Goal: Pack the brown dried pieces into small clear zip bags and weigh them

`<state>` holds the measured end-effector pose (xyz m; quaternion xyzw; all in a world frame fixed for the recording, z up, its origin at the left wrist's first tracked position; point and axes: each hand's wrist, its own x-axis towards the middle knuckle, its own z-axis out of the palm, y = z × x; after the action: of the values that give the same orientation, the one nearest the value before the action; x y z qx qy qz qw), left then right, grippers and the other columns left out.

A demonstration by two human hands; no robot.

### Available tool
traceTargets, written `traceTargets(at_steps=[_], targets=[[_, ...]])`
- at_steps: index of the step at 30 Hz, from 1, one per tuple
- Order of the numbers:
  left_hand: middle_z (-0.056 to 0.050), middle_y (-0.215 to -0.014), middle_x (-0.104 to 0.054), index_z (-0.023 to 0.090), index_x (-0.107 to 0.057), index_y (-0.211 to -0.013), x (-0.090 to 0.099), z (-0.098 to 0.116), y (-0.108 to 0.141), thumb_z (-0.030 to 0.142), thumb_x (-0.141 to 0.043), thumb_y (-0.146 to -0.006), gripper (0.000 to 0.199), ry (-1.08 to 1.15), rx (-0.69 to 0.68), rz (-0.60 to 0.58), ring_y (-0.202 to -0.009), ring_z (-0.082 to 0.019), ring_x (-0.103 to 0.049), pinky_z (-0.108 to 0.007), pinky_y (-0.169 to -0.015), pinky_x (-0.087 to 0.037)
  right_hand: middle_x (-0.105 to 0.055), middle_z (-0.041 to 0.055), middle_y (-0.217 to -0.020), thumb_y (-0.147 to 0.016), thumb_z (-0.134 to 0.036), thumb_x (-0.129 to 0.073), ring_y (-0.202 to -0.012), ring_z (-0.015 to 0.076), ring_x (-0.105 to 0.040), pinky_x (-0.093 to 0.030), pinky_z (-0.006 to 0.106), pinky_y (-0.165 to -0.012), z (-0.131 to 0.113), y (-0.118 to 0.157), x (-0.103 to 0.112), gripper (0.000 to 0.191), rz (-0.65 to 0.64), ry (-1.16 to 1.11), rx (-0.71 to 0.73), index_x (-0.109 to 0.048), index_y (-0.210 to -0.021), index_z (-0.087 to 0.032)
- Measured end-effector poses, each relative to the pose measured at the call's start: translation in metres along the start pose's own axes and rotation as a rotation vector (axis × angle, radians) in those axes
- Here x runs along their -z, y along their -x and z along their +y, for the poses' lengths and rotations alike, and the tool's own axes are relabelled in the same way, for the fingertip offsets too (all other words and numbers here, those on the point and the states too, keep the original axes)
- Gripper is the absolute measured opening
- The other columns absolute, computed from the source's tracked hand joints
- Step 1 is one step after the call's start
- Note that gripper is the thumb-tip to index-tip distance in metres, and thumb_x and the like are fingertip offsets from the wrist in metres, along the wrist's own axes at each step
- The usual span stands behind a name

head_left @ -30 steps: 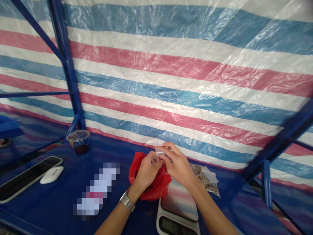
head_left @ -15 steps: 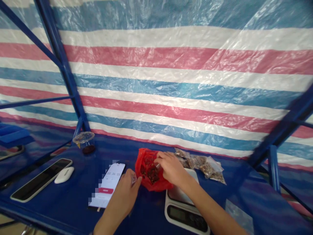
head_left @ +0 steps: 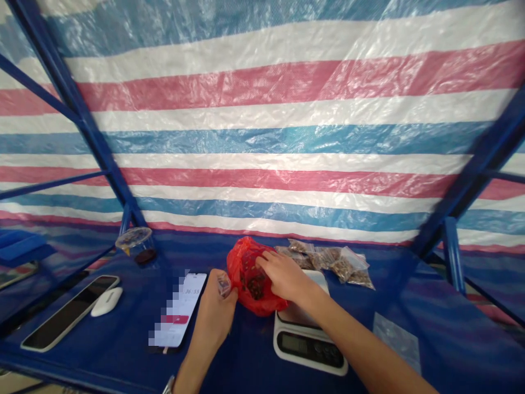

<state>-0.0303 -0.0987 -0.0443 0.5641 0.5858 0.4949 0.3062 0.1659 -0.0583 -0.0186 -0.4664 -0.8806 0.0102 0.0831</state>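
A red plastic bag (head_left: 241,262) stands with its mouth spread, dark brown dried bits (head_left: 256,287) visible inside. My left hand (head_left: 217,306) is closed beside the bag's left edge, pinching a small clear plastic bag (head_left: 223,284) that shows between thumb and fingers. From the right, my right hand (head_left: 283,276) reaches into the red bag's mouth with curled fingers. Its fingertips are partly hidden, so what they hold cannot be made out. Under my right wrist sits a white digital scale (head_left: 279,350), partly covered by the red bag and forearm.
Several filled clear zip bags (head_left: 344,265) lie behind the scale. A flat clear bag (head_left: 396,339) is at right. Left are a phone with a lit timer (head_left: 180,312), a dark phone (head_left: 69,314), a white case (head_left: 106,302) and a lidded cup (head_left: 141,246). Blue frame posts (head_left: 453,257) flank the table.
My right hand has moved a little deeper into the red bag. The red bag's left side stands higher, and my left hand is more upright. The whole view has shifted slightly.
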Motion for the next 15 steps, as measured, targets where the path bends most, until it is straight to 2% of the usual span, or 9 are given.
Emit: traceTargets(at_steps=[3, 8, 12, 15], targets=[[0.004, -0.069, -0.060, 0.025, -0.050, -0.087, 0.000, 0.004, 0.005, 0.026, -0.059, -0.078, 0.013, -0.036, -0.024, 0.011, -0.063, -0.019, -0.061, -0.028, -0.062, -0.047, -0.070, 0.0189, -0.124, -0.078, -0.003, -0.064, -0.120, 0.0314, -0.063, -0.045, 0.042, -0.105, -0.002, 0.000, -0.002, 0.049, 0.016, 0.038, 0.008, -0.065, -0.127, -0.010], [0.004, -0.068, -0.060, 0.024, -0.052, -0.085, -0.001, 0.004, 0.014, 0.019, -0.055, -0.074, 0.013, -0.054, 0.015, -0.023, -0.062, -0.018, -0.060, -0.027, -0.059, -0.046, -0.072, 0.0173, -0.124, -0.095, -0.006, -0.054, -0.119, 0.0294, -0.064, -0.046, 0.043, -0.105, -0.006, -0.003, -0.003, 0.034, 0.070, 0.090, 0.036, -0.068, -0.126, -0.013], [0.003, -0.069, -0.062, 0.023, -0.055, -0.085, -0.004, -0.001, 0.020, 0.023, -0.059, -0.074, 0.012, 0.061, 0.021, -0.050, -0.064, -0.017, -0.060, -0.026, -0.059, -0.047, -0.072, 0.0163, -0.123, -0.081, -0.005, -0.069, -0.118, 0.0311, -0.064, -0.047, 0.044, -0.101, -0.003, 0.000, 0.004, 0.039, 0.096, 0.050, 0.066, -0.070, -0.118, -0.016], [0.003, -0.068, -0.061, 0.023, -0.057, -0.088, -0.005, -0.002, 0.023, 0.028, -0.063, -0.076, 0.014, 0.109, 0.037, -0.035, -0.062, -0.017, -0.060, -0.026, -0.060, -0.049, -0.073, 0.0152, -0.119, -0.075, -0.002, -0.071, -0.116, 0.0313, -0.066, -0.047, 0.041, -0.101, -0.002, 0.003, 0.008, 0.037, 0.049, -0.006, 0.076, -0.072, -0.109, -0.016]])
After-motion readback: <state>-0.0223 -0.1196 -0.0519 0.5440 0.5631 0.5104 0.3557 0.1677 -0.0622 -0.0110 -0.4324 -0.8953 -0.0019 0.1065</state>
